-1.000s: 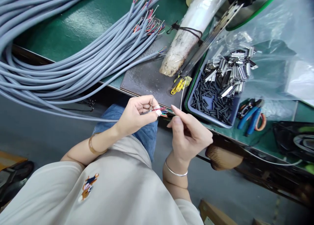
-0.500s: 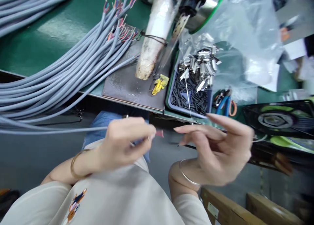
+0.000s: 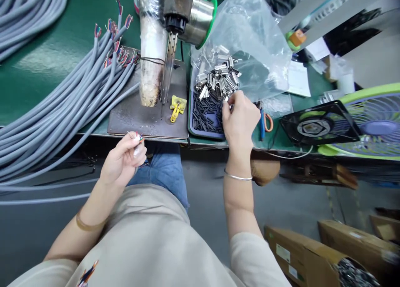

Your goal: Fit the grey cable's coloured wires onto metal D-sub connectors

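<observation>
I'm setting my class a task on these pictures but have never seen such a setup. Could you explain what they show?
No robot here: just a person's two bare hands. Every picture comes from one camera worn on the head, looking forward and down. On the green table lie grey cables with coloured wires at their ends, a dark board with a yellow clip, and a blue tray holding small black pieces and metal connectors. The left hand pinches thin wire ends. The right hand has its fingertips at the connectors; whether it grips one is unclear.
</observation>
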Demonstrator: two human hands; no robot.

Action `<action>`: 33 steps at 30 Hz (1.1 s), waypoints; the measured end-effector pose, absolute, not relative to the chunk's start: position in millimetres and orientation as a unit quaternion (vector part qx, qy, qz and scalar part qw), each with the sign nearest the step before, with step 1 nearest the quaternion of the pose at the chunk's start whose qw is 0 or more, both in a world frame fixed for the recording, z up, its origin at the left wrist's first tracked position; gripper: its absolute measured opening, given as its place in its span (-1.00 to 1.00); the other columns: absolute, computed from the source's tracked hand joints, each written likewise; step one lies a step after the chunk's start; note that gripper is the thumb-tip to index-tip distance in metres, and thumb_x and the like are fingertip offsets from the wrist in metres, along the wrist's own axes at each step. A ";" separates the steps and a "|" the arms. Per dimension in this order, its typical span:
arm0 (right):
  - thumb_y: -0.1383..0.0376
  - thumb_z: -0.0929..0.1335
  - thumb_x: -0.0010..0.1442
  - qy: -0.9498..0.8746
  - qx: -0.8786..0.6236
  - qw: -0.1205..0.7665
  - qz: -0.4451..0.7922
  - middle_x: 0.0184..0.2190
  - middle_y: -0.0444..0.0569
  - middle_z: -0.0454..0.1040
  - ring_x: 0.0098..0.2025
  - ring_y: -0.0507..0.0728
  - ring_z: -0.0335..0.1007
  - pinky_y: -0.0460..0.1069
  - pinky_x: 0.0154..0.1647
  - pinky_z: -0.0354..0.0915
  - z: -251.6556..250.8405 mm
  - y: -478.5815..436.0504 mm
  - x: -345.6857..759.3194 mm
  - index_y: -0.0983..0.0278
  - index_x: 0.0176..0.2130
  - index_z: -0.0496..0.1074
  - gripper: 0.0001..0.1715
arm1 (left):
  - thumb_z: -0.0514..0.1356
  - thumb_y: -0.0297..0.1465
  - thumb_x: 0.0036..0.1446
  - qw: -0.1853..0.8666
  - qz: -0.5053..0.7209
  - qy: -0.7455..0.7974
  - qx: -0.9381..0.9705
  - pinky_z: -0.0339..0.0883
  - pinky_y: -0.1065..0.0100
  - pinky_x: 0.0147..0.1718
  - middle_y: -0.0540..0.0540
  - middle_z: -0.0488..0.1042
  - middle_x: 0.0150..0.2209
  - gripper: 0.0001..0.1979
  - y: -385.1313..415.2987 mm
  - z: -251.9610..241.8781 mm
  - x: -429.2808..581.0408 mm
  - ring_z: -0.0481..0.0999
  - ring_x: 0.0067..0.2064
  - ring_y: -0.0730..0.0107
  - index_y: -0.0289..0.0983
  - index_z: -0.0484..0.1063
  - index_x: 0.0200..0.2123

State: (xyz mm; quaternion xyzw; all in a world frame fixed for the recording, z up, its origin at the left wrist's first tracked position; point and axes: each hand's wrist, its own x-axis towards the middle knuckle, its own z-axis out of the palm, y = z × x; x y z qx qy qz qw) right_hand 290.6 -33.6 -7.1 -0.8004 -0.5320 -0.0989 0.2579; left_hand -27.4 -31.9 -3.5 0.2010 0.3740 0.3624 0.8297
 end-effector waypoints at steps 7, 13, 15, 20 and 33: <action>0.40 0.46 0.13 -0.534 -0.796 0.274 -0.080 -0.37 -0.13 0.41 -0.26 0.06 0.40 0.00 -0.17 0.33 -1.2 -31.2 295.7 0.23 -0.45 0.33 -0.76 | 0.36 -0.44 -0.05 0.823 0.373 0.373 0.212 -0.05 0.50 -0.67 0.13 0.27 -0.67 -0.79 -31.6 -1.2 -28.6 0.12 -0.69 0.64 -0.25 0.33 -0.47; 0.33 0.49 0.13 -0.519 -0.693 0.501 -0.003 -0.29 -0.09 0.47 -0.18 0.11 0.51 -0.04 -0.39 0.43 25.5 -69.9 252.0 0.20 -0.44 0.34 -0.75 | 0.38 -0.42 -0.10 0.808 0.364 0.386 0.256 -0.06 0.52 -0.64 0.13 0.30 -0.68 -0.78 -33.0 -2.1 -21.8 0.14 -0.69 0.65 -0.26 0.36 -0.46; 0.32 0.48 0.16 -0.528 -0.656 0.530 0.097 -0.09 -0.04 0.53 -0.25 0.07 0.58 0.01 -0.32 0.52 34.6 -87.2 228.8 0.21 -0.41 0.35 -0.77 | 0.38 -0.42 -0.11 0.801 0.367 0.389 0.270 -0.07 0.52 -0.64 0.12 0.30 -0.68 -0.79 -33.2 -1.5 -18.5 0.15 -0.68 0.65 -0.27 0.37 -0.48; 0.44 0.45 0.20 -0.638 -0.585 0.462 0.190 -0.10 -0.09 0.65 -0.17 0.10 0.64 0.07 -0.13 0.56 42.7 -110.2 183.5 0.19 -0.38 0.40 -0.80 | 0.41 -0.41 -0.11 0.782 0.377 0.389 0.308 -0.14 0.53 -0.65 0.12 0.26 -0.70 -0.79 -32.2 0.5 -10.5 0.11 -0.67 0.68 -0.30 0.42 -0.51; 0.37 0.47 0.19 -0.562 -0.560 0.582 0.177 -0.26 -0.10 0.46 -0.31 0.08 0.47 0.02 -0.43 0.50 19.2 -106.1 169.8 0.15 -0.40 0.38 -0.78 | 0.44 -0.40 -0.09 0.735 0.414 0.374 0.385 -0.07 0.55 -0.64 0.13 0.24 -0.67 -0.78 -28.4 -4.5 -3.9 0.07 -0.63 0.72 -0.33 0.46 -0.54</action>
